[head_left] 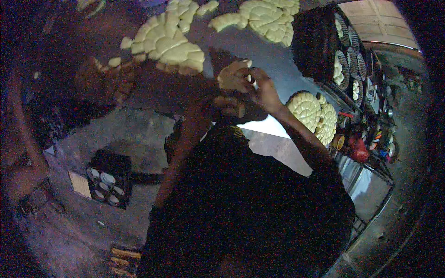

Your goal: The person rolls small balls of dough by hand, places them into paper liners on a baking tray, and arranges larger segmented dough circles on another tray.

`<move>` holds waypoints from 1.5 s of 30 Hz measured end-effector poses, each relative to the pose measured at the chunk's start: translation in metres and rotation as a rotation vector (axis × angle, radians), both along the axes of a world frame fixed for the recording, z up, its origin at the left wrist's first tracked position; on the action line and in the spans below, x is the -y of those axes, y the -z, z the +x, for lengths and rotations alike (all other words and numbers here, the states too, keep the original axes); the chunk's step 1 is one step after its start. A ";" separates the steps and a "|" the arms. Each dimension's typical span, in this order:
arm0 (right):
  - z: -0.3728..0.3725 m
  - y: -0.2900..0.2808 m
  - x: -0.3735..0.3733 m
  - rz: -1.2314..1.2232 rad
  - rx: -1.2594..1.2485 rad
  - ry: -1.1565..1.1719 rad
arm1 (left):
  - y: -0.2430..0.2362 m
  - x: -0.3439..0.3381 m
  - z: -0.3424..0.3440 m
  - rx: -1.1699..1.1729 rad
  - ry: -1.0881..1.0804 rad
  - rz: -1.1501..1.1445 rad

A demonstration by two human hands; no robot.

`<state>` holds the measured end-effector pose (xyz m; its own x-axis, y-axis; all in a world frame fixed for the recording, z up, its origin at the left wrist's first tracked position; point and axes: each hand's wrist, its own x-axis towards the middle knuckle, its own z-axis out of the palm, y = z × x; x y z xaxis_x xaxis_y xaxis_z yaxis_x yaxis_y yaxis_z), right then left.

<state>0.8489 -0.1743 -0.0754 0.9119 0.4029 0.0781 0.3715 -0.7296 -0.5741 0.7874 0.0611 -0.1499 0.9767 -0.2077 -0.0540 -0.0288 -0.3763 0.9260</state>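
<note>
In the dim middle of the view, my right hand [265,88] is closed above the table's near edge. Pale bits that look like dough show between its fingers. My left hand [204,107] is beside it in deep shadow, and its fingers cannot be made out. Just beyond my hands lies a large cluster of pale dough pieces [164,44], pressed side by side on the dark tabletop [273,58]. A second cluster of dough [266,21] sits farther back to the right. Two round dough arrangements [306,111] lie next to my right forearm.
At the left, another person's hand [109,78] is near small dough pieces. Dark round pans [354,60], some with dough, stand at the right. Below them are a red bundle [358,149] and mixed items. A crate with white round things [107,180] rests on the floor.
</note>
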 end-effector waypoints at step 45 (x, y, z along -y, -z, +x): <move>0.070 -0.139 -0.152 1.137 -0.570 -0.073 | -0.141 0.032 0.131 0.890 -0.561 -1.270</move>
